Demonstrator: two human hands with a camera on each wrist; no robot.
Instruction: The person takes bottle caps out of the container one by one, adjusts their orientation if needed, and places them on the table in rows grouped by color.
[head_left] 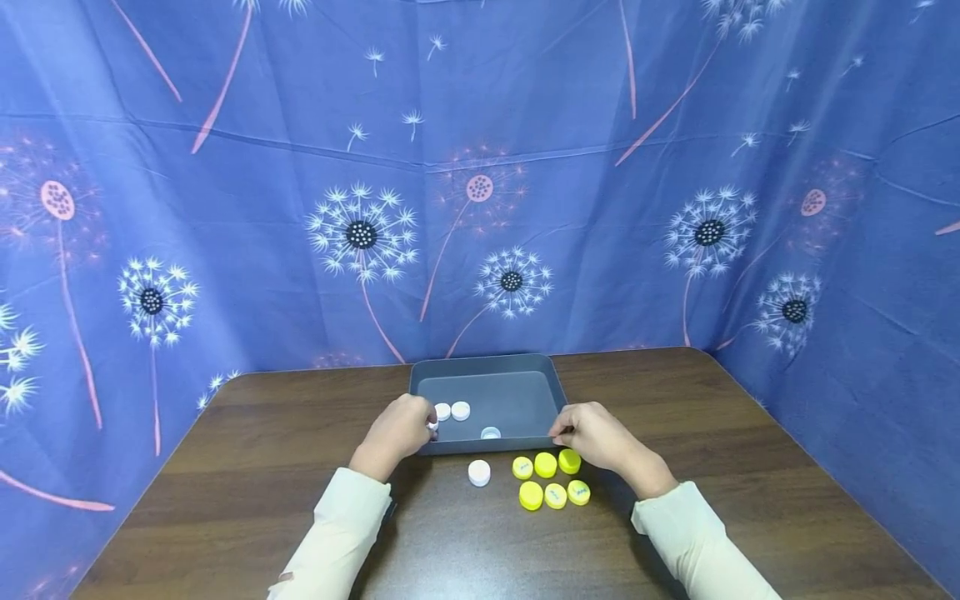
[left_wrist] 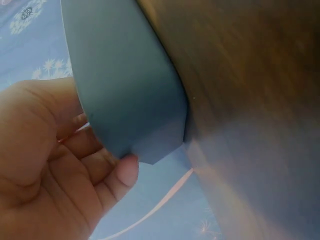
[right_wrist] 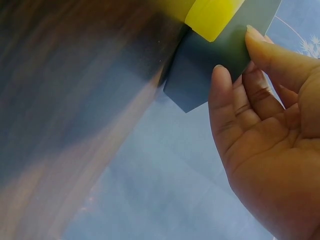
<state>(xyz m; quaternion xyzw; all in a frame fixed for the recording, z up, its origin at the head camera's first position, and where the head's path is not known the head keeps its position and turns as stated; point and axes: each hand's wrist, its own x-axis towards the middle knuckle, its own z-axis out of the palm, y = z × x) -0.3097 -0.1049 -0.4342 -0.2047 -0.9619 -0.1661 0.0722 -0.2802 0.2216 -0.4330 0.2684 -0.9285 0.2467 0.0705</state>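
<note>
A dark grey rectangular tray (head_left: 495, 400) stands on the table, with several white bottle caps (head_left: 461, 411) inside it. One of those caps lies beside my left fingertips and is partly hidden. My left hand (head_left: 401, 425) grips the tray at its front left corner; the left wrist view shows its fingers curled over the rim. At the front right corner, my right hand (head_left: 600, 435) pinches the tray's edge between thumb and fingers. Close to the right hand, in front of the tray, sit several yellow bottle caps (head_left: 545, 465) in two rows.
A single white cap (head_left: 478, 473) lies on the brown wooden table (head_left: 247, 492), left of the yellow ones. Behind the table and along its sides hangs a blue cloth (head_left: 600, 217) with a dandelion print.
</note>
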